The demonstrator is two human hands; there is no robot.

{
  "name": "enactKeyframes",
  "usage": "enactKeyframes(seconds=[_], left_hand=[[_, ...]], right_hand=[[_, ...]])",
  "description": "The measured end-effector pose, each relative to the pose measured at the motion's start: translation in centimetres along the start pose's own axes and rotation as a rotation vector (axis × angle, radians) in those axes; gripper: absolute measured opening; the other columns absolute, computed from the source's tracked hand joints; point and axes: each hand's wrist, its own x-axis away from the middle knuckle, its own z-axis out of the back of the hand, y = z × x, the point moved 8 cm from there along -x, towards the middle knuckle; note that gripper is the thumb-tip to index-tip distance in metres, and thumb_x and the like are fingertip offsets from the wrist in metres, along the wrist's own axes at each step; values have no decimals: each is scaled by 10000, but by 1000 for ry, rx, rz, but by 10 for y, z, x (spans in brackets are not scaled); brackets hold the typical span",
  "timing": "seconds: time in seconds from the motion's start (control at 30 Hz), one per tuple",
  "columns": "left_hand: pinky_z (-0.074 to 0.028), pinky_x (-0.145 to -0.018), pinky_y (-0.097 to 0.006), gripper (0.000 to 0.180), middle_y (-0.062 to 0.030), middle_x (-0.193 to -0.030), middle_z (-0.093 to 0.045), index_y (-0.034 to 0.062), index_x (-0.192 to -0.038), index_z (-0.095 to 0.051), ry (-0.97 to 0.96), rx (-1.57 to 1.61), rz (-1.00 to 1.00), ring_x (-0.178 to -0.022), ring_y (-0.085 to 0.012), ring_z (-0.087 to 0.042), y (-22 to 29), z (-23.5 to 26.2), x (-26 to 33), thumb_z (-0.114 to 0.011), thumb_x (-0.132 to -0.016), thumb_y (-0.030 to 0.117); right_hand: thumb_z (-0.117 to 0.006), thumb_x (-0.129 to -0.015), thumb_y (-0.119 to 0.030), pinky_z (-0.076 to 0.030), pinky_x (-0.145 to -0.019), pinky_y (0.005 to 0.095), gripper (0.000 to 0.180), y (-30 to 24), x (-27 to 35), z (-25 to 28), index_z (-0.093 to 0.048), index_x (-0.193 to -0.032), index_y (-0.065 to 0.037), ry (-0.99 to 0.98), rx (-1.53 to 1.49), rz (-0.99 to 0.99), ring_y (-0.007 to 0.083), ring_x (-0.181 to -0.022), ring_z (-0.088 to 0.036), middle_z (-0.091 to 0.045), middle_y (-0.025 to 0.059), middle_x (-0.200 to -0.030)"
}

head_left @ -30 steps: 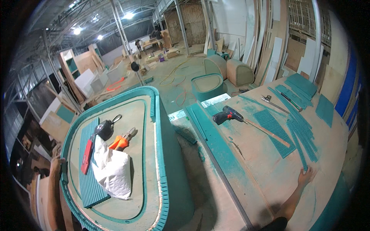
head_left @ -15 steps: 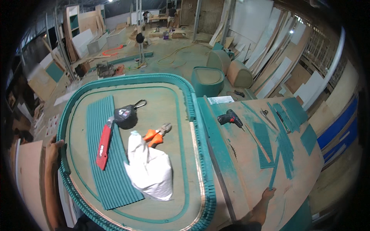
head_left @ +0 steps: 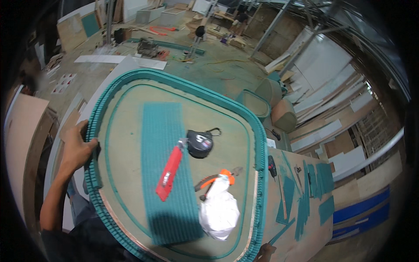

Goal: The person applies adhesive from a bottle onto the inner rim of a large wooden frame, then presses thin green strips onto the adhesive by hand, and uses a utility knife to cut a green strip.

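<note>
A big rounded panel, edged by an upright teal slatted rim, fills the middle. My left hand is closed on the left side of that rim, its thumb over the top edge. On the panel lie a ribbed teal sheet, a red utility knife, a black tape measure, orange-handled pliers and a crumpled white bag partly over the pliers. At the lower right my right hand, partly hidden by the rim, is closed on the end of a thin teal strip.
Right of the panel, a table bears a drill, teal strips and ribbed pieces. Curved boxes stand on the floor beyond. Sheets of board lean at the right wall; a metal post rises at the left.
The view has swung right and tilted, so the panel appears turned. My left hand now shows more fully around the rim. My right hand sits closer to the panel's edge, still with the strip.
</note>
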Motion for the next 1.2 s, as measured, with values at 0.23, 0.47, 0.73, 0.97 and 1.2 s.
enactKeyframes(seconds=[0.23, 0.47, 0.73, 0.97, 1.2], left_hand=[[-468, -1096, -380, 731, -316, -1313, -642, -93, -1454, -478, -12, 71, 44, -1236, -327, -658, -32, 10, -20, -708, -774, 48], [-402, -1182, -409, 824, -320, -1458, -557, -72, -1554, -352, -113, 203, -50, -1382, -391, -557, -18, -11, -31, -665, -802, 54], [-451, -1132, -393, 728, -255, -1416, -618, -38, -1496, -485, -81, 133, -122, -1314, -325, -613, -25, 1, -31, -697, -805, 46], [-427, -1150, -451, 814, -265, -1478, -522, -11, -1539, -394, -128, 205, -32, -1378, -439, -518, -35, -7, -33, -731, -809, 117], [-447, -1109, -453, 826, -230, -1382, -468, -50, -1533, -363, -70, 425, -62, -1286, -392, -533, -51, -9, -35, -726, -798, 58]], right_hand=[[-744, -858, -282, -597, -799, 514, 398, -105, 16, 81, -721, -1141, -2, 76, 0, 131, 363, -950, -733, -753, 222, -1090], [-744, -883, -299, -585, -799, 519, 433, -165, 10, 176, -692, -1153, 36, 199, 11, 264, 391, -949, -725, -740, 245, -1095], [-744, -912, -318, -571, -798, 525, 480, -239, 6, 306, -660, -1166, 80, 337, 21, 437, 423, -948, -716, -725, 272, -1101], [-589, -995, -650, -581, -850, 466, 657, -301, 34, 429, -730, -1296, -83, 276, 436, 341, 314, -1037, -713, -740, 139, -1168], [-637, -993, -605, -529, -962, 386, 603, -461, 243, 667, -732, -1305, -97, 492, -101, 664, 267, -1092, -692, -748, 96, -1227]])
